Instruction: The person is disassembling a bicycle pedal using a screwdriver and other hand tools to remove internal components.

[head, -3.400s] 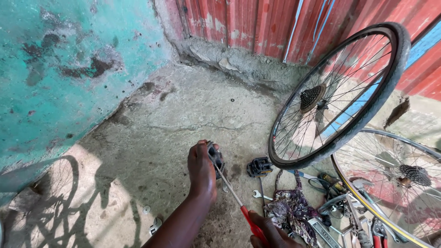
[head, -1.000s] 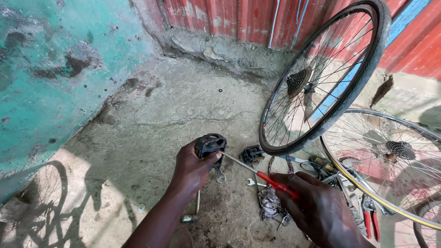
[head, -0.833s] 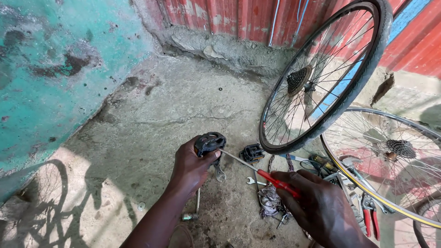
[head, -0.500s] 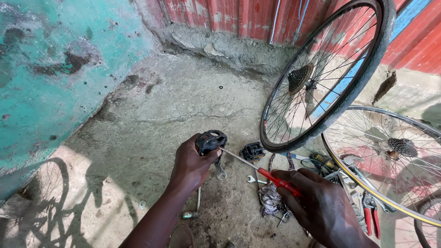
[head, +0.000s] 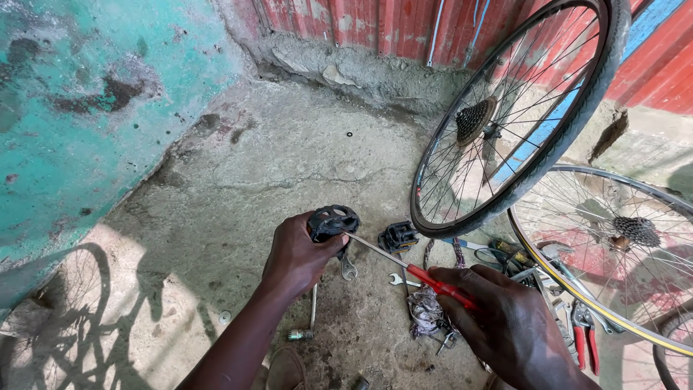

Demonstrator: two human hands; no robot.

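A cracked, stained concrete floor (head: 289, 152) is filling the middle of the view. A turquoise painted wall (head: 79, 108) with dark, peeling patches is running along the left side. A red corrugated metal wall (head: 375, 25) is standing at the back, sitting on a rough, crumbling concrete base (head: 361, 72). Strong daylight is falling from behind, casting spoked wheel shadows (head: 65, 339) on the floor at lower left.
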